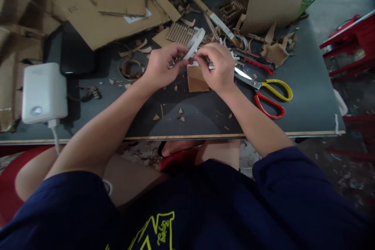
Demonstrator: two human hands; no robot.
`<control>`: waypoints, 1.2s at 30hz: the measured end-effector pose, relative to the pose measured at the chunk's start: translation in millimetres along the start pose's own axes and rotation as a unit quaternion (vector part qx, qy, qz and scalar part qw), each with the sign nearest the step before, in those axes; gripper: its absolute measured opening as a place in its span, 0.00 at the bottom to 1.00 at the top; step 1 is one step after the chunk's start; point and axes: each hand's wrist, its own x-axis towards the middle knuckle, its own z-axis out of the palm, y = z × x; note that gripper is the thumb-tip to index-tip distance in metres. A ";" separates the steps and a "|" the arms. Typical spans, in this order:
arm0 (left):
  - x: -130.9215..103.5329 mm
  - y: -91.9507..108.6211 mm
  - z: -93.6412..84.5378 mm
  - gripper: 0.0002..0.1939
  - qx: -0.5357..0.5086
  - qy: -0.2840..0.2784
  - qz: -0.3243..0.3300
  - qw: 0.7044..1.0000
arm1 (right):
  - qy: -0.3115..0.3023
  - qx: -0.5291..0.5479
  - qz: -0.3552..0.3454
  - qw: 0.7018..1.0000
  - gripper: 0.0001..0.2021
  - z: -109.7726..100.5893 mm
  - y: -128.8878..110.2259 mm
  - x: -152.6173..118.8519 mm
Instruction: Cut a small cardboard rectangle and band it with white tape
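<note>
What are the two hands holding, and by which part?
The left hand holds a white ring-shaped roll by its lower end. The right hand is at that same end; whether it grips anything cannot be told.

A dark grey table (309, 107) w/ a thin pale front edge (181, 137) is seen across the mid. of the frame. In the upper L, big flat cardbd. sheets (108, 27) are piled up. Just below, a black thing (77, 50) is laid, & at far L a white box (43, 93) w/ a cord (55, 137) is set. At top ctr., cardbd. strips (165, 4) are heaped. In the upper R, a cardbd. tube (275, 2) is laid on its side. R of ctr., scissors (257, 84) w/ yel. & red handles are laid below a red & blk. cutter (258, 62). Near ctr., a small brown sq. (197, 80) is seen, & tiny scraps (181, 111) are scattered about.
</note>
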 end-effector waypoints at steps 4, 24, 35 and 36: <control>0.2 -3.5 -3.5 0.16 -0.088 0.039 -0.013 0.995 | 0.064 -0.033 0.054 0.996 0.30 -2.0 12.4 5.1; 6.1 -34.0 15.7 0.21 0.058 0.089 0.088 0.990 | 0.121 0.050 -0.072 0.989 0.13 25.8 31.0 7.2; 4.2 -29.6 15.2 0.19 0.092 0.098 0.135 0.982 | 0.144 0.075 -0.082 0.983 0.09 4.8 7.0 3.3; 3.9 -29.7 15.1 0.19 0.108 0.099 0.143 0.979 | 0.141 0.079 -0.082 0.983 0.09 4.4 6.3 3.2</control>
